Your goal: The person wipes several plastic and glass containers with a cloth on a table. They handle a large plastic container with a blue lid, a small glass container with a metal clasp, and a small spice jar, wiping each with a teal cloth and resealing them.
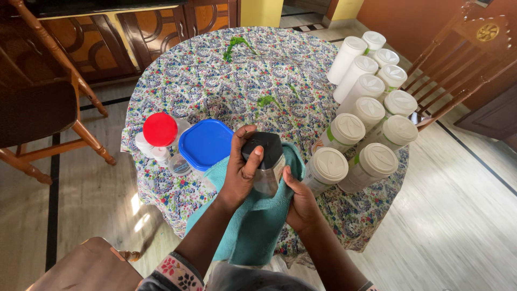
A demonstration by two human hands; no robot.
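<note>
Both hands – L hand, R hand – on black-lidded jar w/ teal cloth

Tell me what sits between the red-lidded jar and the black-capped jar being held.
In the head view, a blue-lidded container sits between the red-lidded jar and the black-capped jar, beside the left hand.

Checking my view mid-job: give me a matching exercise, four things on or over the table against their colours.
Things:
1. Lid of the jar held in the left hand
2. Cloth under the right hand
3. Round lid at the table's left edge
4. Square lid beside it

Colours:
a. blue
b. black
c. red
d. teal

Pairs: 1-b, 2-d, 3-c, 4-a
</note>
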